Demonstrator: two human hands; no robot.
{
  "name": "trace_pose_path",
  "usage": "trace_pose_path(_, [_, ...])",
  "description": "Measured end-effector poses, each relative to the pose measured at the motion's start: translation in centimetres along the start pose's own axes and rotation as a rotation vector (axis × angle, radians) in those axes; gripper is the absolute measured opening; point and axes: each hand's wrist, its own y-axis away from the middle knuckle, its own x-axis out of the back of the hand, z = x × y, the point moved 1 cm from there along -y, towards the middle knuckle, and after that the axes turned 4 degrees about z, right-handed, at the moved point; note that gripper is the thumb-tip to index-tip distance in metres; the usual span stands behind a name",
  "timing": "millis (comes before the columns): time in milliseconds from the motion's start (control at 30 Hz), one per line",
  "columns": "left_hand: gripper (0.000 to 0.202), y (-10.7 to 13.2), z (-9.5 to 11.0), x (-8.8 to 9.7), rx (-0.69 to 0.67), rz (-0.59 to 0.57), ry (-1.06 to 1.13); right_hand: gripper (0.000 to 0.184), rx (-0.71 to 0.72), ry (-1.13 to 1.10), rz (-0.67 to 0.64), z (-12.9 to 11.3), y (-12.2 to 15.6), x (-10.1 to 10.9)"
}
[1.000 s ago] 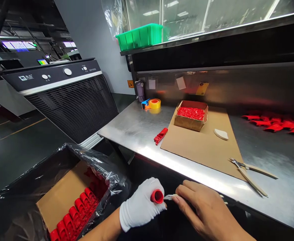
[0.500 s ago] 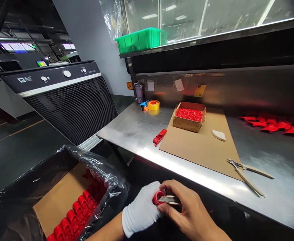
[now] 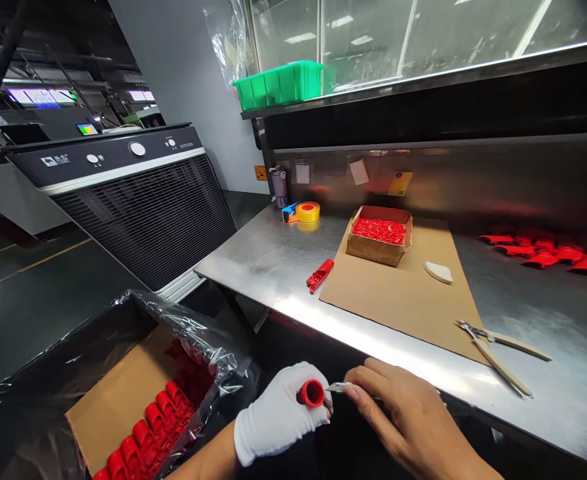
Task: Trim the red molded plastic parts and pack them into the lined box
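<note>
My left hand [image 3: 284, 415], in a white glove, is closed around a red plastic tubular part [image 3: 311, 393]. The part's round open end faces up toward me, and the glove hides the rest of it. Bare and pinched shut, my right hand [image 3: 398, 407] grips a knife with a short metal blade [image 3: 337, 387]; most of its handle is hidden by the fingers. The blade tip points left, just beside the rim of the red part. Both hands are in front of the steel table's [image 3: 258, 267] near edge.
A lined bin [image 3: 123, 313] with rows of red parts [image 3: 146, 433] stands at lower left. On the table are a box of red scraps [image 3: 378, 250], cardboard [image 3: 373, 293], nippers [image 3: 493, 347], a tape dispenser [image 3: 303, 212], another red part [image 3: 320, 275] and a red pile [image 3: 543, 250].
The knife blade has come out of the red part's open end and moved right with my right hand. My left hand has shifted slightly left and turned the opening more toward me.
</note>
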Motion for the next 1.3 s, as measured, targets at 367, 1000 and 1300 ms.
trace_pose_path(367, [0.008,-0.3,0.3,0.0,0.031,-0.011,-0.03,0.037,0.09,0.255,0.11,0.5,0.0,-1.0])
trace_pose_path(1000, [0.016,-0.4,-0.6,-0.2,-0.014,0.076,0.016,0.035,0.132,0.209,0.103,-0.1,-0.4,-0.9])
trace_pose_path(1300, [0.02,-0.4,-0.2,-0.2,-0.036,0.138,0.056,0.034,0.103,0.176,0.081,0.1,-0.1,-1.6])
